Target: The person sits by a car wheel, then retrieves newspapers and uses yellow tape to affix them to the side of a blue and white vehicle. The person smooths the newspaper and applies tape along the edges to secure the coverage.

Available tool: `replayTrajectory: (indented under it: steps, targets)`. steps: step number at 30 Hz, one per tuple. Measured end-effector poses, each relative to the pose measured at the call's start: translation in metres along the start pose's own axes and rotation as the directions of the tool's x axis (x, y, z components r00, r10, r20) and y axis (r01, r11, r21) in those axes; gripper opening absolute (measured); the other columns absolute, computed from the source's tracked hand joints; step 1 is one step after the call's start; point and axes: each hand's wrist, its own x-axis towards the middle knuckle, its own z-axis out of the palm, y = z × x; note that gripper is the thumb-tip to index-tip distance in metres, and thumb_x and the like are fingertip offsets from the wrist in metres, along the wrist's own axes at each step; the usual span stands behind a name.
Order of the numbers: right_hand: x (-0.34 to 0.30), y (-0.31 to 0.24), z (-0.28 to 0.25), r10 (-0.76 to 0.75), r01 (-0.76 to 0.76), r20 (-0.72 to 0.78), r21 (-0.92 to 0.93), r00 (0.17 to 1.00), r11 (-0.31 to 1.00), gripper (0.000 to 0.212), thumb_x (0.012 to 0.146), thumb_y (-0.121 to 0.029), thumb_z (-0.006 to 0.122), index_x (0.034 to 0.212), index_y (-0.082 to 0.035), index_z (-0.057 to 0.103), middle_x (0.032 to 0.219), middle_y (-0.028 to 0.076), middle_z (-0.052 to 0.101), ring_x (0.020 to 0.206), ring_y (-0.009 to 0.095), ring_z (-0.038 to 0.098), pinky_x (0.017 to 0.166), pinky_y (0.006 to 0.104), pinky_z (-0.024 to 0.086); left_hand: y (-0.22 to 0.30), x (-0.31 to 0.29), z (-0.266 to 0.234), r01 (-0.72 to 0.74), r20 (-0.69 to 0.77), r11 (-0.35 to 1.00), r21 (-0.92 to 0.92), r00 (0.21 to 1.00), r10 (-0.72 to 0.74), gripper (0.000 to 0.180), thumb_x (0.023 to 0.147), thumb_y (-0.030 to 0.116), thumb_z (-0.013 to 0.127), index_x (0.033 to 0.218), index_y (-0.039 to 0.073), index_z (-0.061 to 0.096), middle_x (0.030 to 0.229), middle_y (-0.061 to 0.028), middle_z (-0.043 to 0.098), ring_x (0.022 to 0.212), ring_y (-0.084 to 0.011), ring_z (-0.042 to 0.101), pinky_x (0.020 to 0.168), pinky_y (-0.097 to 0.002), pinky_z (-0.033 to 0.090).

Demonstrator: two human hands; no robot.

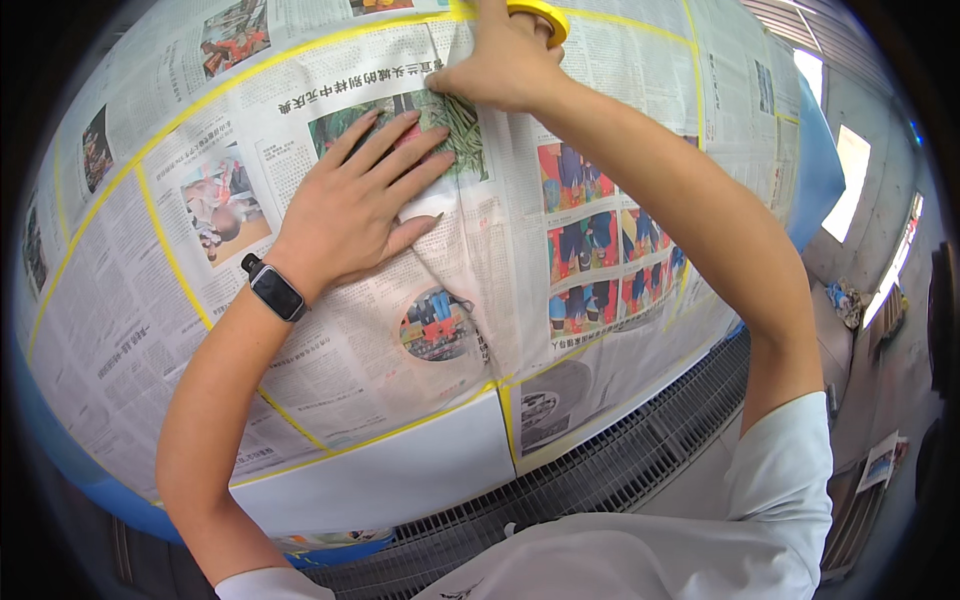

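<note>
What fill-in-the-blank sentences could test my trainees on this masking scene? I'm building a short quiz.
1. The left hand lies flat, fingers spread, on sheets of printed ____ covering the blue curved surface.
2. The right hand holds a roll of ____ masking tape.
3. A black smartwatch sits on the ____ wrist.
4. Below the covered surface runs a dark metal ____ floor.

Missing words: newspaper; yellow; left; grating

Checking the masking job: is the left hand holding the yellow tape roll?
No, the left hand lies flat on the newspaper; the tape roll is at the right hand.
</note>
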Motion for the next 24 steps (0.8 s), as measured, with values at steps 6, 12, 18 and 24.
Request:
replayTrajectory:
  steps: [6,12,18,24]
  targets:
    - [-0.033,0.032,0.039,-0.139,0.092,-0.219,-0.213,0.966,0.973,0.105,0.070,-0.044,0.087,0.147,0.004,0.033,0.154,0.033,0.031,0.143,0.052,0.032,0.111,0.0645,0.028,-0.006,0.004,0.002,-0.024,-0.015,1.000,0.006,1.000,0.024,0.053,0.096,0.041,0.062,0.138,0.010,0.060,0.147,-0.0073,0.055,0.143,-0.0275,0.045,0.125,-0.0475,0.030]
    - [-0.064,0.041,0.054,-0.085,0.056,-0.221,-0.136,0.971,0.989,0.105,0.071,-0.041,0.086,0.148,0.003,0.032,0.156,0.034,0.026,0.145,0.053,0.026,0.113,0.0650,0.023,-0.005,-0.003,0.002,-0.038,0.007,0.999,0.003,0.999,0.038,0.057,0.097,0.042,0.062,0.144,0.010,0.056,0.152,-0.0076,0.052,0.145,-0.0272,0.043,0.125,-0.0448,0.030]
    - [-0.093,0.059,0.067,-0.184,0.160,-0.279,-0.107,0.943,0.981,0.100,0.076,-0.046,0.084,0.150,0.000,0.034,0.158,0.036,0.020,0.146,0.057,0.020,0.115,0.0665,0.014,-0.010,-0.006,0.002,-0.037,0.070,0.997,0.061,0.997,0.033,0.076,0.097,0.047,0.060,0.156,0.006,0.040,0.164,-0.0076,0.038,0.152,-0.0240,0.034,0.128,-0.0418,0.026]
    - [-0.080,0.080,0.080,-0.248,0.187,-0.441,-0.176,0.863,0.966,0.090,0.085,-0.055,0.074,0.145,0.002,0.040,0.156,0.035,0.025,0.145,0.053,0.022,0.114,0.0664,0.016,-0.005,-0.007,0.005,0.040,0.069,0.997,0.059,0.997,-0.044,0.084,0.097,0.051,0.058,0.157,-0.003,0.034,0.165,-0.0144,0.034,0.154,-0.0267,0.031,0.128,-0.0419,0.024]
